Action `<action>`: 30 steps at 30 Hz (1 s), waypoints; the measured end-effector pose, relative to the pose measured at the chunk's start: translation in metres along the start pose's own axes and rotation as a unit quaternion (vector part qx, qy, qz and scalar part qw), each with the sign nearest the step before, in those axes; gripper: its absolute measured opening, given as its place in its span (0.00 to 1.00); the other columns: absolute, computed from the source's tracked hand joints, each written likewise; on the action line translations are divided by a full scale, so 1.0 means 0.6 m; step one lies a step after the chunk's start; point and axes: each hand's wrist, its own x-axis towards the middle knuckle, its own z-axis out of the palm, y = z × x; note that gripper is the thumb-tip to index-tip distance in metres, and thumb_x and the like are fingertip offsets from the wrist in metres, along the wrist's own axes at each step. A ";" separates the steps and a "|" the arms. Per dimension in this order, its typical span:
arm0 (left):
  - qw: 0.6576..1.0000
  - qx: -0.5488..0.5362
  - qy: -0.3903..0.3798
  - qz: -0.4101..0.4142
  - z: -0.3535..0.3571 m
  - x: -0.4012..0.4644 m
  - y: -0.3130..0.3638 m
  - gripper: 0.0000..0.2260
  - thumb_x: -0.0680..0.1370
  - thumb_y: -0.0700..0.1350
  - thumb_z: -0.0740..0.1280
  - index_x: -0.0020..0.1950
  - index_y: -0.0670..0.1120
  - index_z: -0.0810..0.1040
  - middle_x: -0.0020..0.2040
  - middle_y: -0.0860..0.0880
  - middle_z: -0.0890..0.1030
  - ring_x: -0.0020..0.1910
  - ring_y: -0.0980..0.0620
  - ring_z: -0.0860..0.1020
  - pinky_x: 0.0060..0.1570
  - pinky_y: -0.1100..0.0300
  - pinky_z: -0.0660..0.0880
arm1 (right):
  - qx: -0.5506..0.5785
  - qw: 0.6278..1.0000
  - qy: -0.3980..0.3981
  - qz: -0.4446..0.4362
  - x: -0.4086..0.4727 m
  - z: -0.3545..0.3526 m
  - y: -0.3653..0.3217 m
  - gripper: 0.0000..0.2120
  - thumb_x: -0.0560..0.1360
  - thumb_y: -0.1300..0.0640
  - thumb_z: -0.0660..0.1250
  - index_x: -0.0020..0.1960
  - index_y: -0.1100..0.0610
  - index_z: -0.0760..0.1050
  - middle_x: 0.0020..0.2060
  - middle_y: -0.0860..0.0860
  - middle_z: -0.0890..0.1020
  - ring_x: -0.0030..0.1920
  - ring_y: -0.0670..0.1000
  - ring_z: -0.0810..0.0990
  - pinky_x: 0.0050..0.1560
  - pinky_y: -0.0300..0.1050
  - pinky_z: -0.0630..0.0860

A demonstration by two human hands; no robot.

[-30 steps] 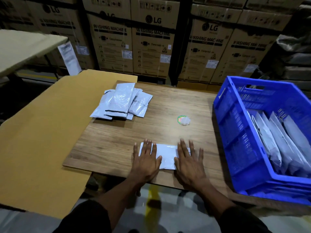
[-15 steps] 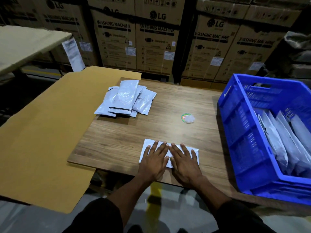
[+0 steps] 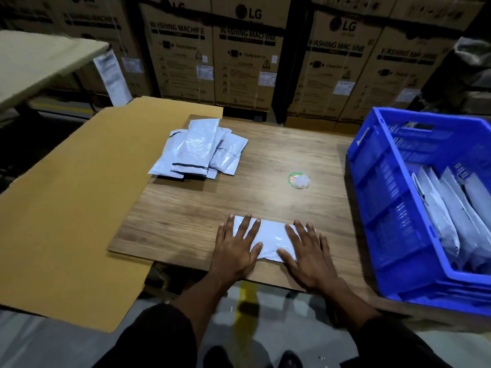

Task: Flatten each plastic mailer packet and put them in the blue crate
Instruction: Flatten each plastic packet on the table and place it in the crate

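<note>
A white plastic mailer packet [image 3: 271,239] lies flat near the front edge of the wooden board [image 3: 265,160]. My left hand [image 3: 236,248] presses palm-down on its left end, fingers spread. My right hand [image 3: 309,256] presses palm-down on its right end, fingers apart too. A pile of several grey-white mailer packets [image 3: 199,151] sits at the board's far left. The blue crate [image 3: 382,197] stands to the right with several packets [image 3: 457,213] leaning inside it.
A small round sticker with crumpled plastic [image 3: 299,179] lies mid-board. A large tan cardboard sheet [image 3: 69,208] lies under and to the left of the board. Stacked washing machine cartons [image 3: 247,57] wall off the back. A pale table [image 3: 34,62] stands far left.
My hands, side by side at the packet's middle half a second ago, have slid apart to its two ends. The packet stays where it was.
</note>
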 end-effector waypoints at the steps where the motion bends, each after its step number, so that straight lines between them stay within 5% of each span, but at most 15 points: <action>1: 1.000 -0.001 -0.002 0.003 -0.001 0.000 0.000 0.27 0.83 0.63 0.53 0.80 0.54 0.62 0.81 0.51 0.62 0.79 0.35 0.58 0.72 0.36 0.60 | -0.003 1.000 0.000 0.002 0.000 0.001 0.001 0.34 0.77 0.28 0.40 0.80 0.40 0.40 0.80 0.44 0.42 0.79 0.51 0.37 0.77 0.58 0.41; 6: 1.000 0.007 -0.003 0.011 -0.004 -0.001 0.000 0.32 0.81 0.67 0.53 0.81 0.53 0.59 0.81 0.48 0.59 0.78 0.33 0.57 0.73 0.34 0.57 | -0.035 0.999 -0.020 -0.009 0.005 -0.008 0.000 0.35 0.77 0.30 0.39 0.80 0.43 0.39 0.80 0.45 0.38 0.79 0.56 0.36 0.76 0.60 0.40; 10: 1.000 0.002 -0.024 0.016 -0.010 -0.004 0.002 0.32 0.80 0.67 0.55 0.81 0.54 0.60 0.81 0.47 0.59 0.78 0.33 0.57 0.73 0.34 0.57 | -0.099 0.990 -0.002 -0.100 0.002 -0.003 -0.008 0.34 0.80 0.31 0.42 0.81 0.48 0.51 0.81 0.47 0.48 0.80 0.60 0.45 0.74 0.67 0.46; 15: 0.998 -0.005 -0.044 0.041 -0.005 -0.001 -0.009 0.31 0.80 0.68 0.53 0.79 0.54 0.65 0.80 0.47 0.63 0.78 0.33 0.59 0.72 0.33 0.57 | -0.079 0.990 -0.026 -0.115 0.001 -0.007 -0.008 0.37 0.78 0.29 0.43 0.81 0.45 0.47 0.81 0.44 0.44 0.80 0.55 0.40 0.76 0.65 0.42; 19: 0.993 0.014 -0.114 0.033 -0.022 0.016 -0.030 0.34 0.77 0.72 0.38 0.82 0.62 0.50 0.83 0.54 0.51 0.81 0.40 0.45 0.75 0.36 0.42 | -0.093 0.976 -0.026 -0.195 -0.016 -0.031 0.008 0.35 0.77 0.41 0.58 0.80 0.51 0.54 0.80 0.51 0.54 0.79 0.62 0.51 0.74 0.63 0.53; 23: 0.991 0.012 -0.131 0.026 -0.046 0.016 -0.025 0.38 0.74 0.75 0.37 0.81 0.61 0.40 0.82 0.57 0.39 0.80 0.45 0.36 0.74 0.36 0.35 | -0.080 0.977 -0.054 -0.188 -0.025 -0.044 0.012 0.36 0.70 0.50 0.57 0.79 0.52 0.58 0.79 0.50 0.59 0.76 0.61 0.63 0.69 0.58 0.70; 26: 0.990 0.058 -0.101 0.079 -0.056 0.006 -0.018 0.41 0.76 0.73 0.55 0.83 0.54 0.50 0.83 0.51 0.52 0.81 0.45 0.49 0.74 0.33 0.44 | -0.050 0.985 -0.042 -0.161 -0.025 -0.062 0.002 0.36 0.74 0.46 0.52 0.81 0.51 0.52 0.79 0.44 0.50 0.78 0.56 0.59 0.74 0.51 0.64; 28: 0.989 0.089 -0.083 0.088 -0.053 0.009 -0.018 0.35 0.75 0.58 0.68 0.79 0.53 0.59 0.77 0.48 0.68 0.77 0.43 0.64 0.71 0.31 0.56 | -0.040 0.986 -0.039 -0.158 -0.029 -0.076 -0.008 0.36 0.74 0.44 0.48 0.81 0.51 0.49 0.79 0.43 0.46 0.79 0.56 0.55 0.74 0.51 0.65; 30: 0.990 0.088 -0.091 0.056 -0.067 0.017 -0.014 0.30 0.74 0.45 0.67 0.76 0.55 0.63 0.74 0.47 0.72 0.74 0.42 0.69 0.67 0.30 0.61 | -0.071 0.978 -0.011 -0.194 -0.035 -0.083 -0.017 0.34 0.76 0.46 0.51 0.81 0.53 0.54 0.80 0.48 0.51 0.79 0.62 0.53 0.71 0.60 0.67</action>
